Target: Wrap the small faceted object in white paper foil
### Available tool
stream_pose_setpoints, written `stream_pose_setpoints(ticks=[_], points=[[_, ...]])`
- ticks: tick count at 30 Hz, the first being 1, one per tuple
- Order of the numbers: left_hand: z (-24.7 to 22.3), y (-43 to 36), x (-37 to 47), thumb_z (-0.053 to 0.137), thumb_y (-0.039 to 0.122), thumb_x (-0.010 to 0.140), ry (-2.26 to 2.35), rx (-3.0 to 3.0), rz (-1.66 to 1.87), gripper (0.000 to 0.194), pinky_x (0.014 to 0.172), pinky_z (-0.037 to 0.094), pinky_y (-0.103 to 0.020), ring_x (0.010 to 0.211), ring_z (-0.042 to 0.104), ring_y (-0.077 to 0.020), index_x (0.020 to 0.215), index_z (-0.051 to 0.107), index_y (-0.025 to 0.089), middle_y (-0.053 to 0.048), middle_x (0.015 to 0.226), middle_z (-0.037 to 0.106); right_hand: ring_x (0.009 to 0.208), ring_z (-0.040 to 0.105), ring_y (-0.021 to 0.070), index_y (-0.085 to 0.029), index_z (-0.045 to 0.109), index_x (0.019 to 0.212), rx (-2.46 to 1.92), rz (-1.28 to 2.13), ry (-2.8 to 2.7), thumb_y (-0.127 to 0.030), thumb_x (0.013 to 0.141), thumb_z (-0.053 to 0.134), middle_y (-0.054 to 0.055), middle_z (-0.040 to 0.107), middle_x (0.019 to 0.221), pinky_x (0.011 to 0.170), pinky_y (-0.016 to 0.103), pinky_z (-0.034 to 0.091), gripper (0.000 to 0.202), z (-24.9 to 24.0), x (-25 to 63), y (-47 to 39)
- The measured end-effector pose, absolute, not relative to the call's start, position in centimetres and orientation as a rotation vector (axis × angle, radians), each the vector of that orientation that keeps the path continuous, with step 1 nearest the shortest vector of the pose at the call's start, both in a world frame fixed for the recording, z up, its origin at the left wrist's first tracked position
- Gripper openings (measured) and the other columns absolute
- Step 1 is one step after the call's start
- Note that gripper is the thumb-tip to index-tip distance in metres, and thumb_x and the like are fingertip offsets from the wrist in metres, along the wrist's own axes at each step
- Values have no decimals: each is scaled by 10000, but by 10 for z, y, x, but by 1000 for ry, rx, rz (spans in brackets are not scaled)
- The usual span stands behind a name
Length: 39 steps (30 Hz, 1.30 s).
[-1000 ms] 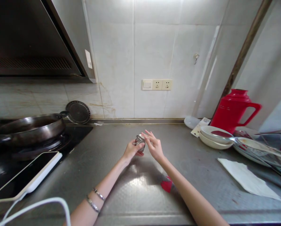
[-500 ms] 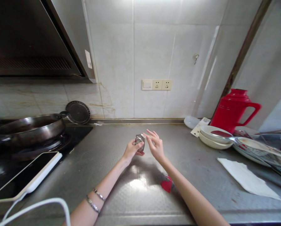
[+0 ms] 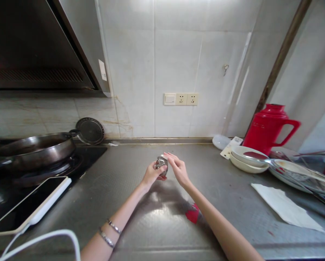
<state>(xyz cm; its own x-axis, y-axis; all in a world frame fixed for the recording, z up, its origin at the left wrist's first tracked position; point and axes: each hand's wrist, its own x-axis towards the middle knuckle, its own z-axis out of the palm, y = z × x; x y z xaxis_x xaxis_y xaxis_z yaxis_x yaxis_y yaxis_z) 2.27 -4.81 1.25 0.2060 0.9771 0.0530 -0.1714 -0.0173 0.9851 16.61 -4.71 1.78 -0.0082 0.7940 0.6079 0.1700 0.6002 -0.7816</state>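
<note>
Above the metal counter, my left hand point(image 3: 151, 174) is wrapped round a small, shiny, see-through grey object point(image 3: 161, 166) that looks like faceted glass; its exact kind is unclear. The thumb lies across its front and fingers show beneath it. My right hand point(image 3: 179, 167) is at its upper right edge, fingers close together and fingertips at the top. A tiny white bit shows by those fingertips, too small to name. On the counter beside my right forearm lies a red and grey piece point(image 3: 192, 214), partly hidden by the arm.
To the left are a steel pan point(image 3: 34, 148) on the stove, a dark round lid point(image 3: 90, 131) and a phone-like device point(image 3: 29, 206) with a white cable point(image 3: 42, 235). At right stand a red thermos jug point(image 3: 268, 128), stacked bowls point(image 3: 246, 166), plates point(image 3: 282, 177) and a white paper sheet point(image 3: 286, 208).
My right hand's fingers, spread and raised before, have drawn together and moved slightly left over the object's top. My left hand has kept its hold, with the object turned a little.
</note>
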Motion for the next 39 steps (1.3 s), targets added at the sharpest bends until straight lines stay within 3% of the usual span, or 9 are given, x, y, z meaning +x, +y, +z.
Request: stream_pose_setpoints(ticks=[6, 10, 16, 20, 23, 26, 29, 34, 39], points=[[16, -45, 17, 703, 526, 684, 861, 1168, 1117, 568, 473, 552, -258, 503, 645, -147, 1034, 566, 99, -59, 752, 669, 1249, 482, 254, -310, 498, 1310, -609, 1074, -1680, -242, 751, 596, 27, 534, 1352, 1003, 439, 429, 571, 17, 170, -42], [13, -44, 17, 661, 547, 723, 847, 1159, 1074, 566, 473, 551, -255, 547, 656, -157, 1054, 586, 94, -97, 823, 686, 1184, 530, 230, -312, 364, 1393, -623, 1094, -1733, -192, 694, 684, 51, 549, 1312, 988, 414, 440, 778, 11, 168, -39], [12, -41, 12, 602, 614, 741, 780, 1198, 973, 638, 497, 547, -269, 587, 665, -176, 1124, 565, 105, -120, 865, 682, 1082, 589, 222, -269, 461, 1319, -651, 1008, -1650, -249, 648, 766, 67, 590, 1226, 920, 386, 491, 738, 8, 161, -40], [9, -34, 3, 684, 611, 661, 720, 1348, 864, 801, 577, 553, -308, 665, 675, -198, 1267, 447, 145, -148, 988, 665, 996, 631, 217, -247, 496, 1289, -661, 1012, -1560, -277, 646, 766, 68, 637, 1150, 888, 394, 510, 698, 8, 161, -37], [1, -28, 3, 851, 418, 520, 739, 1518, 990, 1069, 774, 541, -364, 901, 658, -234, 1398, 277, 214, -170, 1200, 585, 931, 657, 215, -222, 543, 1228, -693, 1050, -1475, -302, 658, 751, 65, 673, 1076, 850, 399, 532, 613, 7, 162, -33], [-7, -25, 5, 875, 279, 485, 778, 1649, 1175, 1247, 932, 466, -435, 1112, 572, -269, 1454, 91, 270, -165, 1311, 507, 902, 668, 213, -205, 573, 1184, -734, 1061, -1479, -315, 668, 742, 58, 694, 1026, 838, 398, 541, 554, 6, 161, -33], [-9, -26, 7, 850, 244, 520, 795, 1779, 1233, 1139, 985, 422, -437, 1124, 567, -262, 1423, 156, 212, -157, 1262, 550, 908, 669, 213, -192, 580, 1183, -740, 1051, -1542, -320, 676, 741, 54, 701, 1016, 849, 388, 538, 547, 6, 157, -37], [-8, -26, 7, 800, 267, 590, 847, 1801, 1303, 786, 883, 484, -364, 970, 635, -215, 1238, 365, 178, -112, 1118, 634, 1025, 640, 226, -217, 508, 1298, -783, 911, -1640, -374, 765, 668, 70, 658, 1167, 919, 404, 506, 578, 5, 154, -42], [-14, -23, 8, 799, 291, 595, 937, 1733, 1336, 694, 794, 504, -300, 874, 647, -184, 1166, 422, 171, -88, 1031, 661, 1305, 428, 268, -245, 527, 1303, -870, 445, -1764, -388, 820, 614, 87, 526, 1357, 1091, 474, 329, 512, 6, 156, -45]])
